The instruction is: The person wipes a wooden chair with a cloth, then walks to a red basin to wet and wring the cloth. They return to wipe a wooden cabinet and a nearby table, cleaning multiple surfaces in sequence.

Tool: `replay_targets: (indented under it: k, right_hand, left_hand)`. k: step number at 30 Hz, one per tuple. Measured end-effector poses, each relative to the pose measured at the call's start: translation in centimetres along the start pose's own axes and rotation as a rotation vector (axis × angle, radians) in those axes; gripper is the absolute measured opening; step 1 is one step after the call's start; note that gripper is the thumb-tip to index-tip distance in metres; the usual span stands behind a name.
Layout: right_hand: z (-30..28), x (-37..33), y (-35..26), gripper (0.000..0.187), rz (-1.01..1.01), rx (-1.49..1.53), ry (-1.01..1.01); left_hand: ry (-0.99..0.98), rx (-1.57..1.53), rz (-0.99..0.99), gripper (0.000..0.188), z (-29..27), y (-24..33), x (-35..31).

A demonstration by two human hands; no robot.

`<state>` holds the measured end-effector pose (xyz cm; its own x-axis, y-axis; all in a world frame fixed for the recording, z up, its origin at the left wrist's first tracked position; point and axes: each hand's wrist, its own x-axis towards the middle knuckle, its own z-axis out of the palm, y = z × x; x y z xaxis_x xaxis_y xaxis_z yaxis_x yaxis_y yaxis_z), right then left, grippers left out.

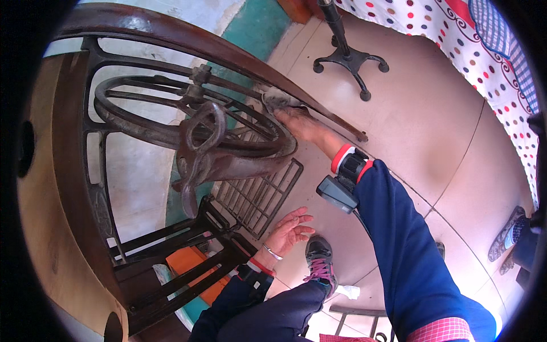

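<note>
Right hand (297, 123) grips grey rag (278, 99) just beside dark rail (219, 55) and wheel (131, 128); left hand (286, 232) hangs empty, fingers apart, slightly curled, near barred grate (254, 196).

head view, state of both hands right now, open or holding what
Left hand: open, fingers slightly bent, nothing held.
Right hand: closed on a crumpled grey cloth, fingers partly hidden.

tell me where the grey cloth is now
In the head view, the grey cloth is above centre, in the right hand, beside the dark wheel and long brown bar.
</note>
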<state>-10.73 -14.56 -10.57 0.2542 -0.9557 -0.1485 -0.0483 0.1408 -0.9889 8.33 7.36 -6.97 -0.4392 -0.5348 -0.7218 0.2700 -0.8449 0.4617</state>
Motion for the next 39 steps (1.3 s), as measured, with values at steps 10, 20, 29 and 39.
replay_targets:
  k: [10, 20, 29, 39]
  right_hand:
    - [-1.1, -7.4, 1.6, 0.034, 0.230, 0.213, 0.069]
    - [-0.6, -3.8, -0.3, 0.020, -0.584, -0.067, 0.197]
    - [-3.4, -8.4, -2.2, 0.018, -0.487, -0.096, 0.150]
    - [-1.3, -2.3, 0.7, 0.017, -0.595, -0.285, 0.142]
  left_hand:
    - [-0.004, 0.019, -0.017, 0.040, 0.9, 0.3, 1.0]
    - [0.000, 0.025, -0.036, 0.040, 1.4, -0.3, 0.7]
    - [-0.002, 0.037, -0.049, 0.040, 1.4, -0.2, 0.9]
    - [-0.008, 0.037, -0.031, 0.040, 1.5, 0.2, 1.5]
